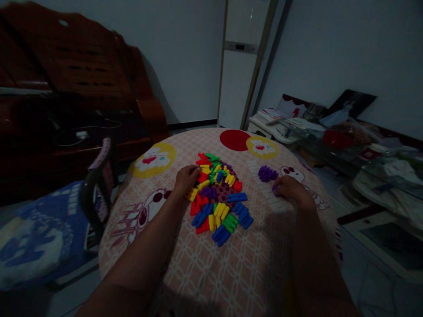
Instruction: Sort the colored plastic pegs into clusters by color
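A pile of small plastic pieces that look like clothespins (220, 210), in red, yellow, green, blue and purple, lies in the middle of the round table. My left hand (187, 179) rests at the pile's left edge, fingers drawn together by red and yellow pieces; what they hold, if anything, is hidden. To the right, a separate purple cluster of clothespins (267, 173) lies in close rows. Just below it, my right hand (292, 190) pinches a purple clothespin (275, 189) close to the tablecloth. A dark brownish patch (222, 195) shows between the loose pieces.
A patterned cloth covers the table (251, 251). On the left stand a chair (95, 193) with a blue cushion and a wooden bench (99, 79). A cluttered glass-topped side table (317, 136) is at the right, and a tall white cabinet-like unit (238, 79) stands behind.
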The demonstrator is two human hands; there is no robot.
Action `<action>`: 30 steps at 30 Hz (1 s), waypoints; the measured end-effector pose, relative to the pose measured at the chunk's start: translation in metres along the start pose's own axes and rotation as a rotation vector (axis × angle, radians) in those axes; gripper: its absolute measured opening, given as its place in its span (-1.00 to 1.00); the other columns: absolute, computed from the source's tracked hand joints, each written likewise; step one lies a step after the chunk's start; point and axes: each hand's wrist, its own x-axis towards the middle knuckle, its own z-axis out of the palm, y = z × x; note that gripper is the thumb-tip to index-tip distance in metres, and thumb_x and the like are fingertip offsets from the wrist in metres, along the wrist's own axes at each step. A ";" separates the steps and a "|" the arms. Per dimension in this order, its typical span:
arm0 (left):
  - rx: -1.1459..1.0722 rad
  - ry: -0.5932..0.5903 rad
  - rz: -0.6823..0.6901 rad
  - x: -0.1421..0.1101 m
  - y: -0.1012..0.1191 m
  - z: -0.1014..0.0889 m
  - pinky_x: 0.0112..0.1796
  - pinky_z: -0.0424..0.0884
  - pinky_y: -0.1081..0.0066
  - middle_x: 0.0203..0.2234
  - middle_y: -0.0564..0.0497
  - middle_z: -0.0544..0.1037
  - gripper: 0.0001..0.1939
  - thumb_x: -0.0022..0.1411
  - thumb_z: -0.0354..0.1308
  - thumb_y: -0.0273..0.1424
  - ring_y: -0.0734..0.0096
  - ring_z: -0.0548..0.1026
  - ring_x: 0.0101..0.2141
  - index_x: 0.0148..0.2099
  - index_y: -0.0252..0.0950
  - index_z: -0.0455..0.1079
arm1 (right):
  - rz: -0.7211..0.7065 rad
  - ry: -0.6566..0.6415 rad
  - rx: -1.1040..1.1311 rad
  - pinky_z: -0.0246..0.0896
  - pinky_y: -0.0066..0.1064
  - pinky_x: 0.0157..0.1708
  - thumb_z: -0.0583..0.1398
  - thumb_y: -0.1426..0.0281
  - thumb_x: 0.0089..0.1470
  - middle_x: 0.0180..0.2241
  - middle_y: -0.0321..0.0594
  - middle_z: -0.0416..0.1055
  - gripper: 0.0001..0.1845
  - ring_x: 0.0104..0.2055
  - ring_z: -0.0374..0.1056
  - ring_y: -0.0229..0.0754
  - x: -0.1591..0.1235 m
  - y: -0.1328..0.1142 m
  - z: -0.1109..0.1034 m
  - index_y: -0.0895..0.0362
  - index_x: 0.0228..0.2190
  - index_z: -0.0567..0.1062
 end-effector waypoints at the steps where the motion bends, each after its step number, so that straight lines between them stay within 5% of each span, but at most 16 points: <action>1: 0.003 -0.002 0.005 0.000 0.000 0.000 -0.05 0.43 0.33 -0.10 -0.13 0.67 -0.56 0.29 0.03 -0.22 0.20 0.57 -0.12 0.02 -0.31 0.59 | 0.007 0.005 -0.008 0.13 -0.47 -0.47 0.27 0.53 -0.23 -0.56 -0.28 0.53 -0.83 -0.48 0.41 -0.23 0.000 0.000 -0.002 0.10 -0.51 0.65; 10: 0.019 -0.002 0.020 0.000 0.000 -0.001 -0.04 0.43 0.33 -0.09 -0.10 0.67 -0.57 0.29 0.02 -0.22 0.21 0.57 -0.12 0.01 -0.28 0.59 | -0.015 0.335 0.083 0.25 -0.36 -0.38 0.32 0.37 -0.07 -0.43 -0.14 0.61 -0.89 -0.34 0.51 -0.05 0.002 0.005 -0.009 0.10 -0.46 0.69; 21: -0.017 0.015 0.013 -0.001 0.001 -0.001 -0.05 0.44 0.32 -0.11 -0.10 0.68 -0.60 0.27 0.04 -0.23 0.20 0.57 -0.14 -0.02 -0.26 0.61 | -0.199 0.461 0.038 0.29 -0.24 -0.09 0.20 0.42 0.05 -0.24 -0.01 0.63 -0.76 -0.15 0.51 0.01 0.006 -0.005 0.005 0.17 -0.32 0.69; 30: -0.010 0.015 0.005 -0.001 0.000 0.000 -0.04 0.43 0.32 -0.13 -0.09 0.68 -0.61 0.28 0.05 -0.24 0.20 0.57 -0.11 -0.01 -0.26 0.61 | -0.143 0.473 -0.184 0.17 -0.27 -0.22 0.18 0.50 0.05 -0.34 0.03 0.55 -0.85 -0.25 0.40 -0.01 0.007 -0.012 0.016 0.17 -0.45 0.57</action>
